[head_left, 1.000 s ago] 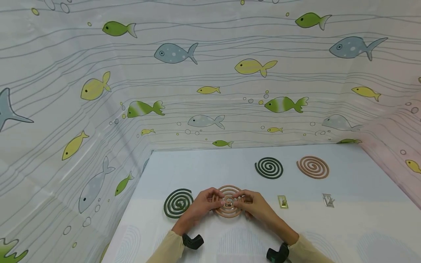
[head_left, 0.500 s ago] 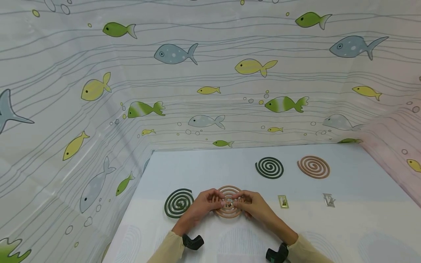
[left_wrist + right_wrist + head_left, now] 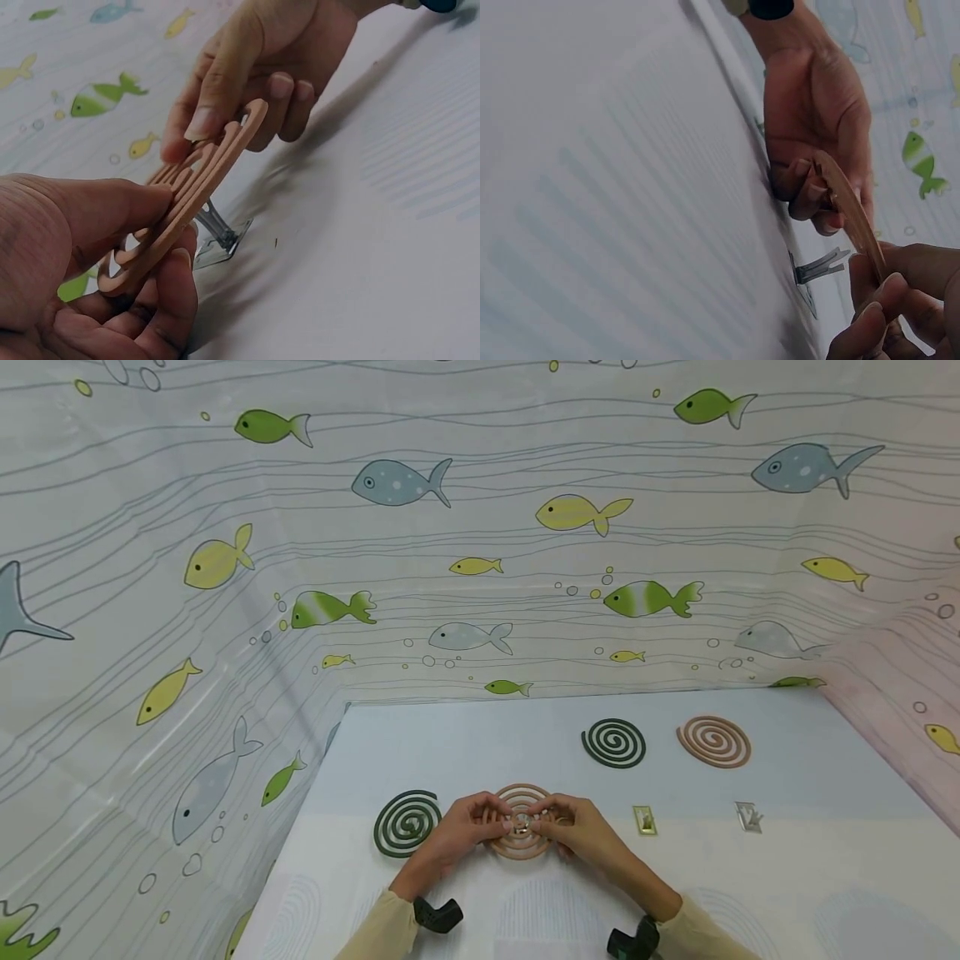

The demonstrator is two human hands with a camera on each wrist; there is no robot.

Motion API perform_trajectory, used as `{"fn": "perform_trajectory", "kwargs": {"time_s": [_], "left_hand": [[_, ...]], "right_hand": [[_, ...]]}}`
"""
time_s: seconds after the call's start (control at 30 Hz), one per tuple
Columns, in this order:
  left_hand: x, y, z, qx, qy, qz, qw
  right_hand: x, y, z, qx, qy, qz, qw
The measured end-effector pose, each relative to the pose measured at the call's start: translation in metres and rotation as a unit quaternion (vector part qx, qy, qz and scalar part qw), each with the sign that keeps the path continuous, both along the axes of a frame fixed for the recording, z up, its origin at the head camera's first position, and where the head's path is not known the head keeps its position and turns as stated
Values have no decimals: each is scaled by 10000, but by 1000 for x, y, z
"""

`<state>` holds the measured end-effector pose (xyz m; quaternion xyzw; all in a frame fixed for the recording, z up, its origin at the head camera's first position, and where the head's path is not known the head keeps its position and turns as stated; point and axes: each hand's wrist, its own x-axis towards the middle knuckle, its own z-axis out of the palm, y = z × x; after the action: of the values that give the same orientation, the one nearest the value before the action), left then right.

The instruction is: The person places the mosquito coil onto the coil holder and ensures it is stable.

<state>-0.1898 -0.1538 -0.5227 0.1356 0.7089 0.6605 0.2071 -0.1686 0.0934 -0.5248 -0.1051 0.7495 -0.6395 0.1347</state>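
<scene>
Both hands hold a brown mosquito coil [image 3: 521,853] between thumb and fingers, tilted above the table. The left hand [image 3: 453,832] pinches its left edge, and the right hand [image 3: 588,831] pinches the opposite edge. Under the coil stands a small metal coil stand [image 3: 223,238] with an upright prong. In the right wrist view, the prong tips of this stand [image 3: 821,268] come close to the coil's underside; whether they touch I cannot tell. A dark green mosquito coil [image 3: 407,824] lies just left of the left hand, partly behind the wrist.
Farther back on the white table [image 3: 450,735] lie another green coil [image 3: 613,743] and another brown coil [image 3: 714,742]. To the right of the right hand are a gold-coloured metal stand [image 3: 645,820] and a silver one [image 3: 749,817]. Fish-patterned sheeting [image 3: 480,602] surrounds the table.
The held brown coil has shifted very slightly toward the person. Both hands keep their grip, and the other coils and stands stay where they were.
</scene>
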Motion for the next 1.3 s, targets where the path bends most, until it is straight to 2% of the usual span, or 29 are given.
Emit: {"fn": "perform_trajectory", "kwargs": {"time_s": [0.17, 0.5, 0.87, 1.17, 1.3], "left_hand": [[-1, 3, -1, -60, 61, -136, 9999], [-1, 10, 1, -477, 239, -157, 9985], [-3, 4, 5, -600, 516, -90, 9968], [-3, 2, 4, -549, 366, -67, 9978], [-2, 4, 1, -379, 198, -174, 9989]], "right_hand": [[2, 4, 3, 104, -63, 43, 9999], [-2, 11, -6, 368, -73, 145, 9992], [-5, 5, 0, 83, 24, 131, 9999], [-7, 2, -4, -50, 70, 16, 10000], [-5, 3, -8, -53, 71, 3, 10000]]}}
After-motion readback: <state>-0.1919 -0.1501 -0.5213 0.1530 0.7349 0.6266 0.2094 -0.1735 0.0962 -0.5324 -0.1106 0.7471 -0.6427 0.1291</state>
